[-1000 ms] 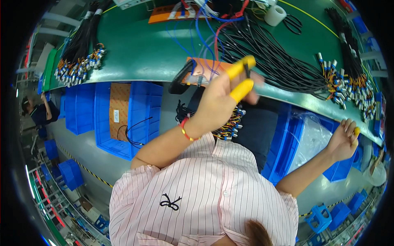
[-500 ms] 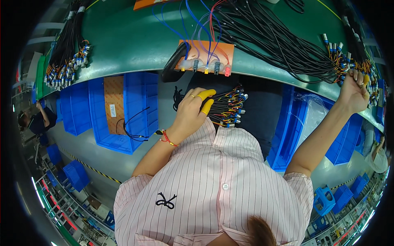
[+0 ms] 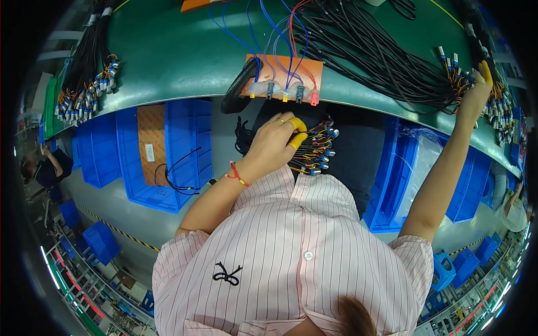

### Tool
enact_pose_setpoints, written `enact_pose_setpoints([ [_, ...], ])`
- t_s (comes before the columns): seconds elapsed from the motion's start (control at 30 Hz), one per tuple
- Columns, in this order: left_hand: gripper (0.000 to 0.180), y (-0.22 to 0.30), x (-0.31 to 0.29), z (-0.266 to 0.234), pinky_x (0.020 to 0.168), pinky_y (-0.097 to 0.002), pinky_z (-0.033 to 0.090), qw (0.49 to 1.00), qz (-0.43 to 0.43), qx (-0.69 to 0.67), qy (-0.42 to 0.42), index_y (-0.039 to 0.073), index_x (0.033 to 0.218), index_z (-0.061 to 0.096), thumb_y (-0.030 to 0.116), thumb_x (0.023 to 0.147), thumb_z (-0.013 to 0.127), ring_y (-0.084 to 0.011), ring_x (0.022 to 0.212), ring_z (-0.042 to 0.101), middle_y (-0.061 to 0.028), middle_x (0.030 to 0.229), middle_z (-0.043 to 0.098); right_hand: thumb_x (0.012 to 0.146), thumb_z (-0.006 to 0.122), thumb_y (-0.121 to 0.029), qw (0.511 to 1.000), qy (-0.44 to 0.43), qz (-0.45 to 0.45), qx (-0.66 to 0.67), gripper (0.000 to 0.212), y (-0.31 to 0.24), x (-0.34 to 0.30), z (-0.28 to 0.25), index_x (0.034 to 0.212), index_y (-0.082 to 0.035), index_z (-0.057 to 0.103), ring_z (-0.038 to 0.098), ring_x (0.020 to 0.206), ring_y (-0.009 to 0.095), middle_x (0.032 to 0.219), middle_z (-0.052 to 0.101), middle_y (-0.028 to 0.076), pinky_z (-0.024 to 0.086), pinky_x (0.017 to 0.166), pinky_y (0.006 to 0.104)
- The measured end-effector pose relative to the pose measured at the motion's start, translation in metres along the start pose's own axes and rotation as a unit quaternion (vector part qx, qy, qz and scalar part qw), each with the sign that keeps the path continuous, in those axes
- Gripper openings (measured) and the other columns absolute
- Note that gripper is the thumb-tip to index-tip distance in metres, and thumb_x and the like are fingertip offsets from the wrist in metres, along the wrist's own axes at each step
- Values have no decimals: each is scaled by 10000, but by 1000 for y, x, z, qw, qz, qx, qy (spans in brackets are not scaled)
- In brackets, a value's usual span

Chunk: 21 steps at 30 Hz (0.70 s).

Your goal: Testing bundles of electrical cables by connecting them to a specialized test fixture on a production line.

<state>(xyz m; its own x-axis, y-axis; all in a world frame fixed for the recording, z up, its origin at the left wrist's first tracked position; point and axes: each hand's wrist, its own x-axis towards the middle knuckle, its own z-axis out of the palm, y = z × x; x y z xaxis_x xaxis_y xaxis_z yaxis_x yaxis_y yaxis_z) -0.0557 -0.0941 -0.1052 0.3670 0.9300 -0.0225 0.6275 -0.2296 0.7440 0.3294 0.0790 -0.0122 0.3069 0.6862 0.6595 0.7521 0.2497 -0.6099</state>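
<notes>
A bundle of black cables (image 3: 317,147) rests on my lap, with orange and yellow wires and silver-blue connectors at its right end. My left hand (image 3: 274,143) is closed over it, thumb and forefinger in yellow finger covers curled close together on the cables. My right arm stretches far right to the bench, where my right hand (image 3: 475,96) is among the connector ends (image 3: 458,78) of more black cables (image 3: 386,56). Its fingers are drawn together, one in a yellow cover; what lies between them is hidden.
An orange test board (image 3: 283,75) with blue and red leads stands at the green bench's (image 3: 162,67) front edge. Another cable bundle (image 3: 89,73) hangs over at far left. Blue bins (image 3: 129,162) stand under the bench on the left, and more blue bins (image 3: 386,179) on the right.
My right hand has moved up and slightly left, farther over the bench. The left hand has shifted a little right along the lap bundle.
</notes>
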Motion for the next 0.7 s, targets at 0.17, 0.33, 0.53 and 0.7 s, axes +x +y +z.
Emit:
enact_pose_setpoints([
  [0.17, 142, 41, -5, -30, 651, -255, 465, 980, -1, -199, 12, -12, 988, 640, 49, 861, 655, -159, 735, 597, -82, 875, 594, 926, 510, -204, 998, 9, 16, 57, 365, -68, -61, -14, 1190, 31, 600, 563, 1033, 218, 1153, 624, 144, 366, 1003, 350],
  [0.33, 164, 59, -6, -43, 587, -239, 458, 980, 38, -194, 15, -16, 1033, 645, 17, 873, 638, -140, 683, 581, -69, 875, 568, 918, 537, -175, 886, -403, 1, 228, 297, -131, -166, -25, 1136, 8, 622, 611, 877, 159, 954, 657, 110, 464, 849, 302],
  [0.53, 197, 54, -4, -45, 558, -233, 380, 969, 38, -242, 33, 20, 1052, 686, 49, 857, 671, -108, 618, 494, -48, 788, 571, 880, 668, -147, 787, -349, 331, 387, 228, -100, -187, -61, 1042, 10, 633, 572, 581, 71, 779, 652, 68, 454, 504, 215],
  [0.7, 215, 20, -18, -48, 592, -241, 392, 982, 26, -183, 37, 18, 1076, 684, 33, 864, 652, -119, 664, 510, -50, 795, 575, 974, 509, -164, 594, -106, 310, 735, 158, -66, -126, -98, 996, -9, 521, 371, 561, 88, 692, 376, -15, 400, 580, 244],
])
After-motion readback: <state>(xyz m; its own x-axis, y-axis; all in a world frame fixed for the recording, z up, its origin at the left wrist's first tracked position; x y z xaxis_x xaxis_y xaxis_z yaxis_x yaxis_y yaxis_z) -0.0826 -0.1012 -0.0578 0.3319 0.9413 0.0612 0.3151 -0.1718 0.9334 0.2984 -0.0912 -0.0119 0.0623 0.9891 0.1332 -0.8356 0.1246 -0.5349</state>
